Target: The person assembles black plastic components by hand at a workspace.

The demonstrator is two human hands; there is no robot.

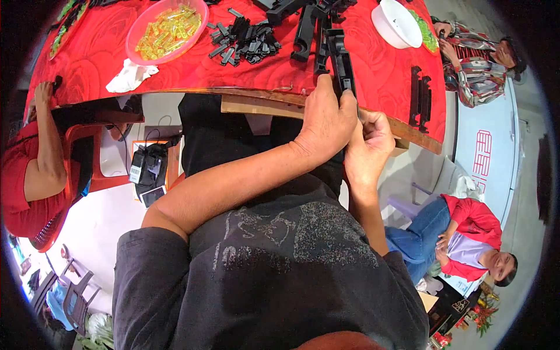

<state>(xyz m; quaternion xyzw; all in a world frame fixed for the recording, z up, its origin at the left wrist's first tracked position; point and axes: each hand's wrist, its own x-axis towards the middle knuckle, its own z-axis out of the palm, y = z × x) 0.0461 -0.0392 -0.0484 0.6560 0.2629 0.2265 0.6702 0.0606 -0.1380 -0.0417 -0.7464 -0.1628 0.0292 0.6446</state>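
Note:
A long, narrow black plastic part (343, 64) with a hollow, trough-like body points away from me over the table's front edge. My left hand (328, 119) is closed around its near end, thumb and fingers pressed against the side. Close beside it, my right hand (370, 146) has its fingers curled in at the same near end; what lies inside its grip is mostly hidden. More black plastic parts (304, 38) lie just beyond and left of the held one. A pile of small black plastic pieces (248, 42) is spread farther left.
On the red-covered table (385, 81) stand a pink bowl (132, 42) of yellow transparent pieces and a white bowl (396, 23). A crumpled white tissue (132, 77) and black strips (420, 96) lie near the edge. People sit at left, far right and lower right.

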